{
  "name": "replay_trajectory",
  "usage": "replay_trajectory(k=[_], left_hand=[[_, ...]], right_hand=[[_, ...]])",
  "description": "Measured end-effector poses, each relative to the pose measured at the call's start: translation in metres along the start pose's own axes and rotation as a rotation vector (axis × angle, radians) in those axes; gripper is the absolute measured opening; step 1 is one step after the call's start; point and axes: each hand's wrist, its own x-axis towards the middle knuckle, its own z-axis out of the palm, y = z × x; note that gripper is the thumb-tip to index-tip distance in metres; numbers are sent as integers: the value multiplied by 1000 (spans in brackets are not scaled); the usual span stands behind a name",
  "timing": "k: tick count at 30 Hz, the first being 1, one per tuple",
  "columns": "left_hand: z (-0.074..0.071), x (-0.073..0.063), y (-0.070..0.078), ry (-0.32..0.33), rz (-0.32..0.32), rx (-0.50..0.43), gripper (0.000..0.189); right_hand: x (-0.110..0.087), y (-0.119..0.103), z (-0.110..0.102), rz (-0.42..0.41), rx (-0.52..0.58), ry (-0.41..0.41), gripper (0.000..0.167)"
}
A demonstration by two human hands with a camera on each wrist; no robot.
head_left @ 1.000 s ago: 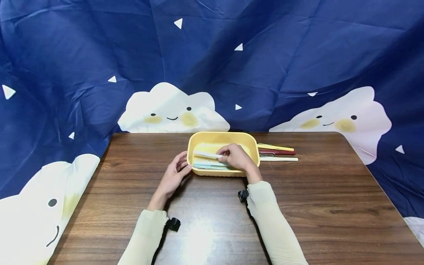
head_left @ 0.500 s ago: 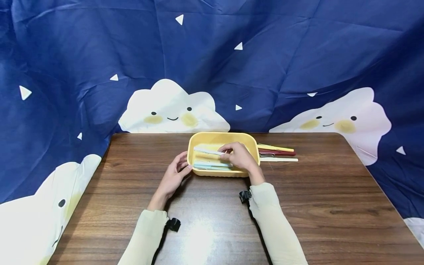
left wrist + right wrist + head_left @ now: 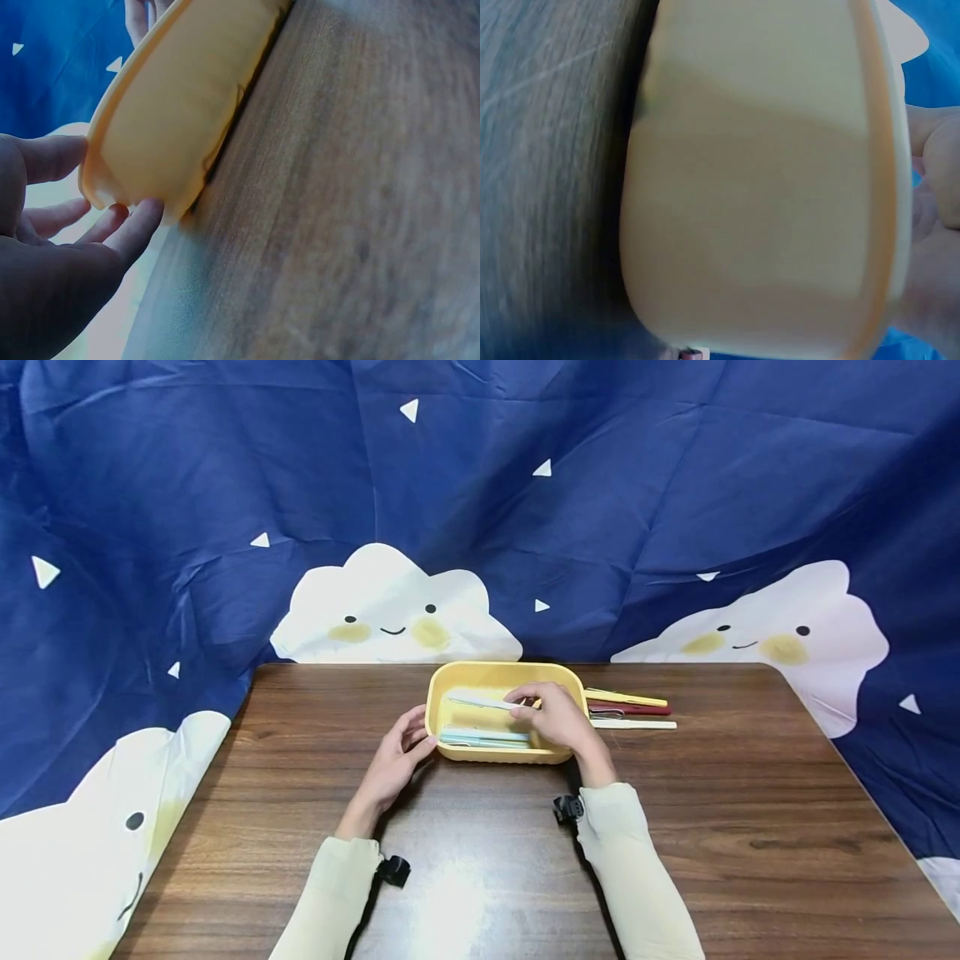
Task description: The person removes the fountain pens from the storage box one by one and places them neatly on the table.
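Observation:
A yellow plastic bin [image 3: 506,757] with rounded corners stands near the far edge of the table. My left hand [image 3: 390,760] holds its left end, thumb and fingers spread round the near corner; the left wrist view shows the fingertips [image 3: 146,214] against the bin. Inside the bin my right hand [image 3: 558,718] pinches a white pen [image 3: 480,701] by its right end, the pen lying slantwise above the bin's floor. Several pale blue and white pens [image 3: 483,737] lie side by side along the near wall. In the right wrist view the bin's wall hides most of the right hand [image 3: 937,195].
Right of the bin, a yellow pen [image 3: 630,698], a dark red pen [image 3: 637,709] and a white pen [image 3: 637,724] lie on the brown wooden table [image 3: 750,818], their left ends hidden by the bin. A blue cloth with clouds [image 3: 480,485] hangs behind the table.
My right hand has moved slightly right inside the bin, carrying the white pen rightward and farther from the near wall's pens. The left hand stays at the bin's corner.

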Motion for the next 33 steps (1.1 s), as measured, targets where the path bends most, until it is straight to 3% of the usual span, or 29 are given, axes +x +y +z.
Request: replay_trajectory(k=[21,33], left_hand=[[0,-1,0,9,-11,6,58],[0,-1,1,2,-18,8,59]], right_hand=[[-24,9,-27,-9,-23,73,13],[-39,27,-49,-7,-49,121,14]])
